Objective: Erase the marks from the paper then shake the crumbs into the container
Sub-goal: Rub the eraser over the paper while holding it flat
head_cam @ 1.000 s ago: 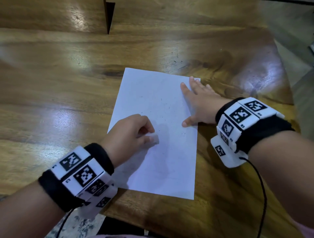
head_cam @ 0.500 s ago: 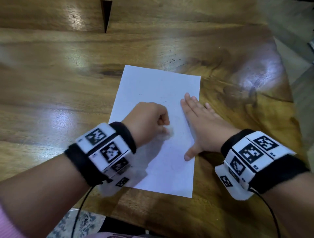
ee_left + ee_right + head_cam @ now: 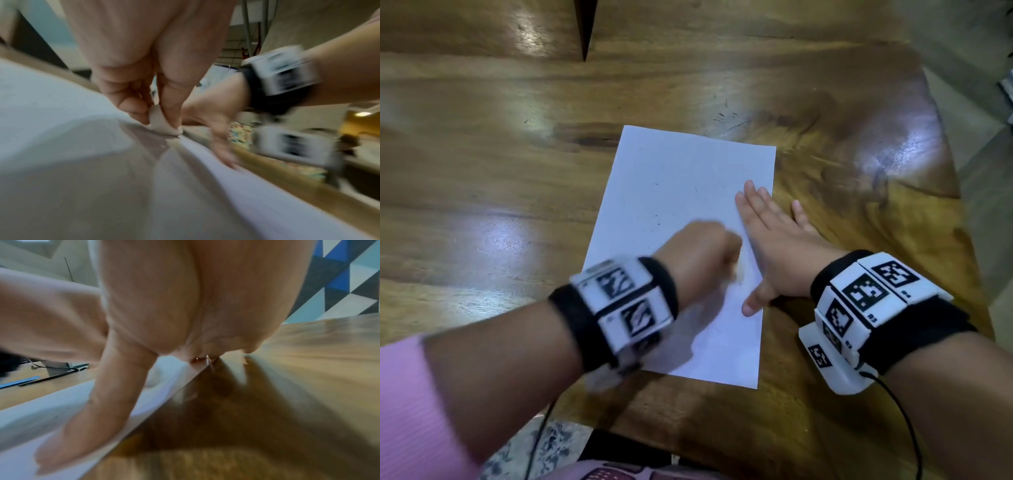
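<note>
Spreading across the whole head view is a glossy wooden table (image 3: 482,171) with dark grain streaks and bright glare patches. A white sheet of paper (image 3: 681,178) lies flat on it, towards the near edge and somewhat towards the right edge, its long sides running away from the person; a few tiny dark specks (image 3: 656,216) dot its middle.

The right hand (image 3: 774,246) lies palm down with straight fingers over the paper's right edge, the thumb (image 3: 86,415) and inner fingers pressing on the sheet while the outer fingers rest on the bare wood just beside it. It grips nothing.

The left hand (image 3: 698,253), blurred in the head view, is bunched into a fist over the near half of the sheet, just beside the right hand. From the left wrist view, its curled fingers (image 3: 131,97) and thumb pinch a small pale eraser (image 3: 162,125) whose lower end touches the paper.

Both wrists wear black bands (image 3: 914,329) carrying white blocks printed with black square patterns, and a pink sleeve (image 3: 414,404) covers the left forearm.
</note>
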`<state>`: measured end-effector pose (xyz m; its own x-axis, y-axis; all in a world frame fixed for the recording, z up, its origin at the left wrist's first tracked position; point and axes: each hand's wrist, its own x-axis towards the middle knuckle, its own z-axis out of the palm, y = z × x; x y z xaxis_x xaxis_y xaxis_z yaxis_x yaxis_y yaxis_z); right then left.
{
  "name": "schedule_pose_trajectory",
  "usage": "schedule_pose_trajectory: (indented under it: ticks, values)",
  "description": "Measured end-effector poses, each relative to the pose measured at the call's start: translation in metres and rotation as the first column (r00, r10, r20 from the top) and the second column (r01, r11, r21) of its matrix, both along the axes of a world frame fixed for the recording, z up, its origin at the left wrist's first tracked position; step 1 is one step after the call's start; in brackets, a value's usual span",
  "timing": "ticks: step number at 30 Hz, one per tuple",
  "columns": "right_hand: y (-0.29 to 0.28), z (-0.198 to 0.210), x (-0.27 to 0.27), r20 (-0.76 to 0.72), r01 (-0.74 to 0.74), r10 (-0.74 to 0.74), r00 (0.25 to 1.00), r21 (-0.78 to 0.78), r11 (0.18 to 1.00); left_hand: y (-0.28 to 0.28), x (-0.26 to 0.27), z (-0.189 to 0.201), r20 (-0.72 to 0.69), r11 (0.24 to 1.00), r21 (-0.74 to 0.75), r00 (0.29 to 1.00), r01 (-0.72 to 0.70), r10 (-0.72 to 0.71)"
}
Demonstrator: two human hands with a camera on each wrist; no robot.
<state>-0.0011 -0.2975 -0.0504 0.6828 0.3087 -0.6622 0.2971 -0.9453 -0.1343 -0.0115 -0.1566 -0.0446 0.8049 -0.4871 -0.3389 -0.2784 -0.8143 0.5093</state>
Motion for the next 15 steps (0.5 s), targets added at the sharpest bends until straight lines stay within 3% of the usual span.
schedule_pose_trajectory:
  ticks: [3, 6, 8, 15]
  values:
    - [0.001, 0.002, 0.0, -0.017, 0.014, -0.014, 1.0, -0.009, 1.0, -0.017, 0.02, 0.002, 0.037, 0.999, 0.023, 0.999, -0.037, 0.037]
    - [-0.001, 0.0, 0.0, -0.015, 0.021, -0.021, 1.0, 0.01, 1.0, 0.002, -0.022, -0.002, -0.038, 0.993, 0.037, 0.993, 0.112, -0.111]
    - [-0.001, -0.001, -0.001, -0.018, 0.018, -0.018, 1.0, 0.004, 1.0, 0.017, -0.049, -0.004, -0.108, 0.986, -0.03, 0.98, 0.167, -0.169]
    - [0.001, 0.002, 0.0, -0.034, 0.025, -0.025, 0.999, -0.004, 1.0, -0.019, 0.024, 0.0, 0.072, 1.0, 0.016, 0.997, -0.015, 0.014]
